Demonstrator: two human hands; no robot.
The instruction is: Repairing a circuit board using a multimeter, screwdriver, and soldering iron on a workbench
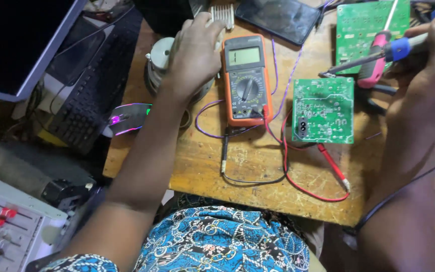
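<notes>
Covering a round object, left hand hides its top.

Multimeter on table centre, circuit board to its right, mouse left, keyboard further left.

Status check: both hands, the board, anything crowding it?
Left hand on round spool. Right hand grips soldering iron. Green board flat, untouched; red probe beside it.

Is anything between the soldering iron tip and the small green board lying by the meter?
Nothing visible. The soldering iron in the right hand has its tip just above the green board; the space between looks open.
</notes>
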